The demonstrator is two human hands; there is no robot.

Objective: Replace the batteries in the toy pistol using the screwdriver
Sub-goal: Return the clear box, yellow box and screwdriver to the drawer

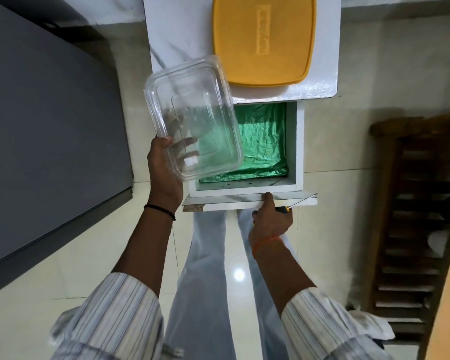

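Note:
My left hand (164, 165) grips a clear plastic container (192, 115) by its near end, above the left side of an open white drawer (295, 152). The container looks empty. My right hand (270, 219) holds a screwdriver (294, 205) with a black and yellow handle, its thin shaft pointing right along the drawer front (244, 201). That hand's thumb rests on the drawer front's edge. The toy pistol and the batteries are not in view.
Green shiny foil (263, 141) lines the drawer. A yellow box lid (263, 40) lies on the white marble-look top (177, 35) behind it. A dark grey cabinet (50, 126) stands on the left and a wooden rack (416, 216) on the right. Below is a glossy tiled floor.

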